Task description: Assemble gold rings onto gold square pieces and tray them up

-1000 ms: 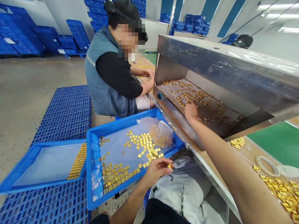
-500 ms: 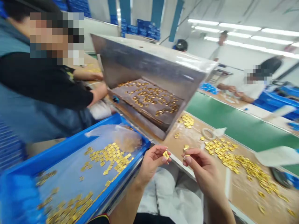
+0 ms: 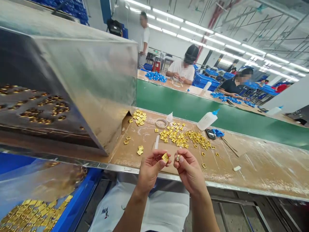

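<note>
Pinching a gold square (image 3: 165, 157) between bent thumb and fingers, the left hand (image 3: 149, 169) is closed on it above the near edge of the workbench (image 3: 265, 174). Just beside it, the right hand (image 3: 190, 170) has thumb and fingertips drawn tight round a small shiny piece (image 3: 178, 158), its shape mostly hidden. Beyond lie heaped gold rings (image 3: 198, 139) and loose squares (image 3: 164, 135), near a white bottle (image 3: 207, 120).

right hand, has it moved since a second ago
Yes. Judged against the metal hood, the right hand has come out from inside it, rightward and back toward the person, and is now beside the left hand.
</note>
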The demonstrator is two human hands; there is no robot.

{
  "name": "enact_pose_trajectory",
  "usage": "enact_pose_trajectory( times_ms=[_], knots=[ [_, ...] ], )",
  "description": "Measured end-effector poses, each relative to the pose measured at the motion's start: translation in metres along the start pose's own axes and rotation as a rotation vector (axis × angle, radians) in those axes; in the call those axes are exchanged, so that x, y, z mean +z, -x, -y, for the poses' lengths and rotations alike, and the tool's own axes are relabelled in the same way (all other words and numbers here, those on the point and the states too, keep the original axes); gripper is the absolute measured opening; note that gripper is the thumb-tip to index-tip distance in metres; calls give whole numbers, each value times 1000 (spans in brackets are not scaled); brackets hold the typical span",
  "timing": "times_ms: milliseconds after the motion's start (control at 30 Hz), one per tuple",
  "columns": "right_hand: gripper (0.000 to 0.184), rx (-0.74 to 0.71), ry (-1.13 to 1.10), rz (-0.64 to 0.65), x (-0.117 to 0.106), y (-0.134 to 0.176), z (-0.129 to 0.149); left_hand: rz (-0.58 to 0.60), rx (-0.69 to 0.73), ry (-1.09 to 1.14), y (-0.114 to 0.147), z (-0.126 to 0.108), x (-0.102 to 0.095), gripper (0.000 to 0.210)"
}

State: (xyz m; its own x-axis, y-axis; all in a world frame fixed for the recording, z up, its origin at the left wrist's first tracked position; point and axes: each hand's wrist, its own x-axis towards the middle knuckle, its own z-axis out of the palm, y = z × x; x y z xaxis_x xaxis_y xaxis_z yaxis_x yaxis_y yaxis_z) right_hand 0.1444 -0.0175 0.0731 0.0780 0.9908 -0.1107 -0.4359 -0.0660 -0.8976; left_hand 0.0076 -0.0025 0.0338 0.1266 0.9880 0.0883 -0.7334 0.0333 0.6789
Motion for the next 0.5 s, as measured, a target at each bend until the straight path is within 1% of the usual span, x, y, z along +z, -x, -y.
enact_pose_trajectory(
  times_ms=[100, 233, 333, 433, 500],
  knots=[
    [39, -37, 88, -27, -5, -2, -4, 15, -33, -23, 0, 9, -2, 39],
    [35, -127, 273, -53, -7, -2, -9, -43, -52, -34, -4, 14, -8, 41],
    [27, -206, 435, -80, -3, 0, -10, -58, -55, -40, -9, 17, -12, 41],
    [15, -325, 636, -88, 4, 3, -8, -62, -51, -43, -12, 21, -15, 40],
    [11, -388, 760, -91, 8, 4, -7, -74, -51, -46, -13, 23, -17, 40]
  ],
)
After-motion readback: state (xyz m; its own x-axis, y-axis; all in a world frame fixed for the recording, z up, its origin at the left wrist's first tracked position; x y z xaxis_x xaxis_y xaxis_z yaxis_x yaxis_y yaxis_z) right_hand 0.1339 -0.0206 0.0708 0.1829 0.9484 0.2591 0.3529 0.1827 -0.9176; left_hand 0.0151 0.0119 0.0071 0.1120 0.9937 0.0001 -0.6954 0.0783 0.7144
